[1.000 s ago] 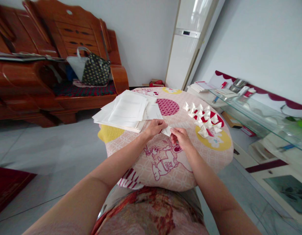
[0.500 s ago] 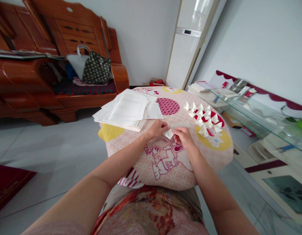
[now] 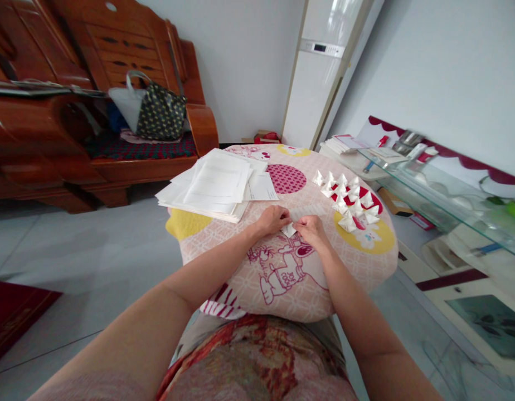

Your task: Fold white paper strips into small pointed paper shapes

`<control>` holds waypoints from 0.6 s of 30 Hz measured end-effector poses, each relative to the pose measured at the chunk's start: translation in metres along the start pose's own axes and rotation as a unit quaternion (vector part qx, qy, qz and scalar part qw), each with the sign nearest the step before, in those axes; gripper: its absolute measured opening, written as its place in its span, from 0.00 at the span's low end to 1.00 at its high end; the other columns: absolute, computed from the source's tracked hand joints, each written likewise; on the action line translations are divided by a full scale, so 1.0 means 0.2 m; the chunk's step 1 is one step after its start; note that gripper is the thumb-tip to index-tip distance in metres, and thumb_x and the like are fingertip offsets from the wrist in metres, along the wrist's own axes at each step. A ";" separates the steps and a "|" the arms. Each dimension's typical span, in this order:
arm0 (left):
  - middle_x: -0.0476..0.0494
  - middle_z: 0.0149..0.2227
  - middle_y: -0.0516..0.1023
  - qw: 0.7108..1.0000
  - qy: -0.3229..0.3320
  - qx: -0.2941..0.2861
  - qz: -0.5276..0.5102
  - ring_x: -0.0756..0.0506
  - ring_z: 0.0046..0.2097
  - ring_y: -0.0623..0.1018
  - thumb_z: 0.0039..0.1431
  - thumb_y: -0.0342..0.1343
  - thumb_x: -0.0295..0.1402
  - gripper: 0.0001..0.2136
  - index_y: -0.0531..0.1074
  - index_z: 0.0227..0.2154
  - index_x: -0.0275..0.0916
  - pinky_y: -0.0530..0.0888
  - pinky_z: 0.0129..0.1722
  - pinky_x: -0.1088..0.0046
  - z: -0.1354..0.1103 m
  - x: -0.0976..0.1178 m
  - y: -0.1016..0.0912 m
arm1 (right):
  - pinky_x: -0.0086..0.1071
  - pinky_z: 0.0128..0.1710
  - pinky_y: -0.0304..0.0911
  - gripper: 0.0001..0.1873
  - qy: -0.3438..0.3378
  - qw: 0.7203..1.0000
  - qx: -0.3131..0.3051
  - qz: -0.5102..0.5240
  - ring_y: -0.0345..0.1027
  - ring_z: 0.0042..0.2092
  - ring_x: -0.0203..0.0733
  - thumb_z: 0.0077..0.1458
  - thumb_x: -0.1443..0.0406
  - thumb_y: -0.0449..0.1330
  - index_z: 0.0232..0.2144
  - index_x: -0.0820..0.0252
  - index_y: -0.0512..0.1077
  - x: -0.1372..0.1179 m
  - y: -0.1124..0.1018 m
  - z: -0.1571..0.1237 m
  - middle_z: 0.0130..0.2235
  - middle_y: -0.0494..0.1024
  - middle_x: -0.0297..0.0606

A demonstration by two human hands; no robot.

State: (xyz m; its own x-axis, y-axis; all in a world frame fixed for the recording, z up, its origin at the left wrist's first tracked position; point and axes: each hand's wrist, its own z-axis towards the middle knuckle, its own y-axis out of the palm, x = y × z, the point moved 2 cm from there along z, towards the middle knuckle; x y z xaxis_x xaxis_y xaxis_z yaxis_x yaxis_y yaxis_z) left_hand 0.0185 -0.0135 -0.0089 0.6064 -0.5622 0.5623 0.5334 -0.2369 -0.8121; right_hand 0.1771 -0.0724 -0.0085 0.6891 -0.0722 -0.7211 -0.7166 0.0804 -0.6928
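My left hand and my right hand meet over the middle of a round table covered in a pink cartoon cloth. Both pinch a small folded white paper piece between their fingertips, pressed low against the cloth. A cluster of several finished folded white paper shapes stands to the right of my hands. A stack of white paper sheets lies at the table's far left, hanging a little over the edge.
A carved wooden bench with a patterned handbag stands at the back left. A tall white air conditioner is in the corner. A glass shelf unit with books and small items runs along the right wall. Grey tiled floor lies left.
Both hands have sunk a little toward the cloth and drawn closer together, so the folded paper is now mostly covered by the fingertips.
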 end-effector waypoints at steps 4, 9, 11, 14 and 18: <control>0.45 0.35 0.79 0.997 0.043 0.055 0.021 0.47 0.37 0.76 0.56 0.60 0.25 0.05 0.77 0.36 0.35 0.70 0.38 0.75 -0.03 0.02 0.01 | 0.31 0.30 0.61 0.04 -0.028 0.995 0.035 -0.089 0.75 0.31 0.43 0.50 0.66 0.68 0.26 0.61 0.80 -0.01 0.01 0.01 0.26 0.82 0.39; 0.45 0.35 0.80 0.996 0.086 0.015 0.023 0.47 0.39 0.77 0.57 0.57 0.22 0.07 0.78 0.34 0.36 0.72 0.43 0.73 -0.08 0.03 0.00 | 0.32 0.34 0.66 0.07 -0.088 0.993 0.013 -0.079 0.79 0.35 0.46 0.51 0.69 0.66 0.33 0.60 0.84 0.01 -0.01 0.00 0.33 0.85 0.41; 0.45 0.36 0.81 0.995 0.100 -0.007 0.013 0.47 0.40 0.78 0.58 0.57 0.22 0.08 0.80 0.35 0.37 0.72 0.44 0.73 -0.09 0.02 -0.02 | 0.31 0.35 0.67 0.10 -0.110 0.992 -0.012 -0.056 0.79 0.35 0.46 0.52 0.70 0.63 0.34 0.60 0.85 0.02 -0.02 0.00 0.33 0.86 0.40; 0.46 0.37 0.81 0.994 0.101 -0.050 -0.004 0.47 0.38 0.78 0.55 0.62 0.25 0.10 0.80 0.40 0.37 0.72 0.40 0.74 -0.11 0.00 -0.05 | 0.31 0.35 0.68 0.14 -0.127 0.991 -0.038 -0.018 0.79 0.35 0.45 0.51 0.72 0.62 0.37 0.61 0.85 0.05 -0.04 -0.01 0.33 0.86 0.39; 0.45 0.37 0.80 0.993 0.091 -0.069 0.000 0.47 0.36 0.76 0.51 0.67 0.28 0.14 0.80 0.42 0.35 0.70 0.38 0.74 -0.11 0.00 -0.07 | 0.30 0.29 0.65 0.15 -0.117 0.991 -0.058 0.007 0.73 0.27 0.40 0.48 0.69 0.66 0.40 0.63 0.85 0.06 -0.06 -0.02 0.24 0.80 0.34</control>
State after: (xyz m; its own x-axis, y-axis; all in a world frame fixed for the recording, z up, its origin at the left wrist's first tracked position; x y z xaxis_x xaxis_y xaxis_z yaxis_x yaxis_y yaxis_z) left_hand -0.0022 -0.0288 -0.0004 0.4835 -0.6934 0.5343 0.4396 -0.3355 -0.8332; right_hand 0.1946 -0.0778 -0.0090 0.6758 0.1618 -0.7191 -0.7240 -0.0369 -0.6888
